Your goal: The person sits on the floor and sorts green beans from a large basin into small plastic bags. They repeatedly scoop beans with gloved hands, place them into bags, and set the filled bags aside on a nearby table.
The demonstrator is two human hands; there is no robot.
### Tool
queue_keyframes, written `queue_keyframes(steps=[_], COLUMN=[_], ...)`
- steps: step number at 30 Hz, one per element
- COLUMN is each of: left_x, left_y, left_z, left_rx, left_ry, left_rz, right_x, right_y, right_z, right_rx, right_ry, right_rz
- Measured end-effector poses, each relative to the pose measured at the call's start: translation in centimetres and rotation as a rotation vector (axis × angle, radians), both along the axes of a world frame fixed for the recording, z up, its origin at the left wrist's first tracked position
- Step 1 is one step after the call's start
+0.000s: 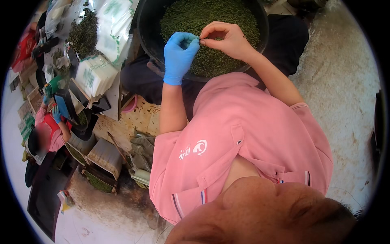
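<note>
Before me stands a wide black basin (149, 39) holding a thick layer of small green berries or buds (210, 12). My left hand (180, 56), in a blue glove, is raised over the basin with thumb and fingertips pinched together. Bare, my right hand (228, 39) meets it from the right, its thumb and forefinger pinched at the left fingertips. Between them is a tiny dark green piece (199, 38), too small to make out exactly. A small dark speck sticks to the right hand.
Left of the basin, a table bears printed plastic bags (114, 30), a stack of bags (94, 76), a dark dried heap (83, 33) and a green container (53, 85). Another person (53, 128) with blue gloves works there. Crates (105, 155) stand on the floor.
</note>
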State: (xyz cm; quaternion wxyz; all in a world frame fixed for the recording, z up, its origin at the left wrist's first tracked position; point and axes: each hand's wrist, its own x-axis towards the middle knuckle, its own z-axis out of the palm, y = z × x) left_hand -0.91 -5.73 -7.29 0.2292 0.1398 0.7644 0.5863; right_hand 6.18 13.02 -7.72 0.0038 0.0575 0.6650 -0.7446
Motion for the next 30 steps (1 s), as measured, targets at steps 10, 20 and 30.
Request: queue_keyframes(steps=[10, 20, 30], left_x=[0.1, 0.4, 0.4], left_y=[0.7, 0.8, -0.1], left_z=[-0.3, -0.1, -1.3], left_rx=[0.104, 0.065, -0.003], left_ry=[-0.166, -0.11, -0.006], left_rz=[0.252, 0.173, 0.242], right_x=[1.8, 0.1, 2.4], right_y=[-0.1, -0.9, -1.2], right_z=[-1.9, -0.8, 0.7], right_rx=[-0.089, 0.437, 0.616], right_ry=[0.071, 0.146, -0.019], right_rz=[-0.263, -0.002, 0.086])
